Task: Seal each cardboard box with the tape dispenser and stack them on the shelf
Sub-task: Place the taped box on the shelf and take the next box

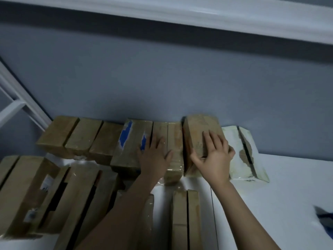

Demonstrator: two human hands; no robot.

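Stacking step: right hand (213,156) grasps 1 box (198,129), flat left hand (155,157) steadies its neighbour (159,129); next, seat it flush.

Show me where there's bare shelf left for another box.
Bare white shelf lies right of and in front of the torn white box. Left of the brown box that the right hand grips, boxes crowd both rows.
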